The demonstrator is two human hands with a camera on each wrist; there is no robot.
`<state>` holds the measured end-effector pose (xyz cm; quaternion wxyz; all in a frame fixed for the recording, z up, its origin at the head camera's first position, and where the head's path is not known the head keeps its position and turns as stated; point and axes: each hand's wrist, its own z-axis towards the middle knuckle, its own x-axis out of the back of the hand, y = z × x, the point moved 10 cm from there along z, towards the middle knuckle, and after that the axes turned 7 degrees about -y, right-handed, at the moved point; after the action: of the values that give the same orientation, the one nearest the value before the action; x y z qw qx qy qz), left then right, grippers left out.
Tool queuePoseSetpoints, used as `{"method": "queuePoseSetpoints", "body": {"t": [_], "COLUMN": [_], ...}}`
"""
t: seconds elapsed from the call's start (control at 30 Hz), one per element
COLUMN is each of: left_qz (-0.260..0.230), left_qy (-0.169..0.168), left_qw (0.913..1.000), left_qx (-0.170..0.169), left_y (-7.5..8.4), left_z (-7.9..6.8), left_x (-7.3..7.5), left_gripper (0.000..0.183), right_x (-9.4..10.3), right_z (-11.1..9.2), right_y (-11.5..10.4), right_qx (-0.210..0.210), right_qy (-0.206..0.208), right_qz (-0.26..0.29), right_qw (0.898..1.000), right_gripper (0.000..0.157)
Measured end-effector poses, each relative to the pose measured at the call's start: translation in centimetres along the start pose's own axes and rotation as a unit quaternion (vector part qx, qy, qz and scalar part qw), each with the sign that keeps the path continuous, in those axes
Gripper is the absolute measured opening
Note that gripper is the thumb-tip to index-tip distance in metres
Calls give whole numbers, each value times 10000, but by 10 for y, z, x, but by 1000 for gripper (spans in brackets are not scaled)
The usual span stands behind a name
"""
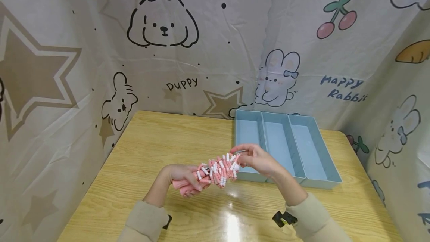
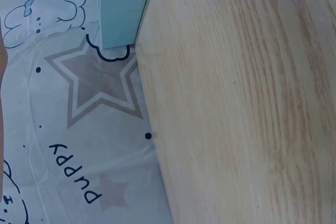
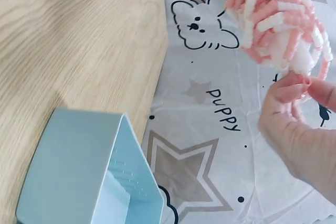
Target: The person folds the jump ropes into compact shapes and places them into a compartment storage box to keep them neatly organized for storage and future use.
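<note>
A pink-and-white beaded jump rope (image 1: 221, 171) is bundled up above the wooden table. My left hand (image 1: 184, 176) grips its pink handles (image 1: 180, 186) at the bundle's left end, fingers wrapped round them. At the opposite end, my right hand (image 1: 256, 158) pinches a bit of the beaded cord between thumb and fingertips. The right wrist view gives a close look at the looped beads (image 3: 278, 17) and the pinching right hand (image 3: 296, 135). In the left wrist view, the rope is out of sight and only a sliver of skin shows along the left edge.
A light blue tray (image 1: 312, 152) with three long compartments sits on the table's right side, behind and beside my right hand. The wooden table (image 1: 134, 152) ends at a cloth backdrop (image 1: 215, 55) printed with cartoon animals and stars.
</note>
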<state>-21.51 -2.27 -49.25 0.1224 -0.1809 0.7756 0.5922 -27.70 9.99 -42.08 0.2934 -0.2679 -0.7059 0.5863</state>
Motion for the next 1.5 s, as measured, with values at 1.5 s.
{"method": "queuePoseSetpoints", "body": {"t": [1.5], "left_qz": [77], "left_qy": [301], "left_qw": [9990], "left_qx": [-330], "left_y": [5], "left_z": [-8], "left_x": [8], "left_gripper": [6], "right_x": [-1], "right_z": [-7], "right_y": [-29], "right_qx": [567], "right_qy": [968], "right_qz": [-2362], "right_qw": [9652], "right_gripper": [12]}}
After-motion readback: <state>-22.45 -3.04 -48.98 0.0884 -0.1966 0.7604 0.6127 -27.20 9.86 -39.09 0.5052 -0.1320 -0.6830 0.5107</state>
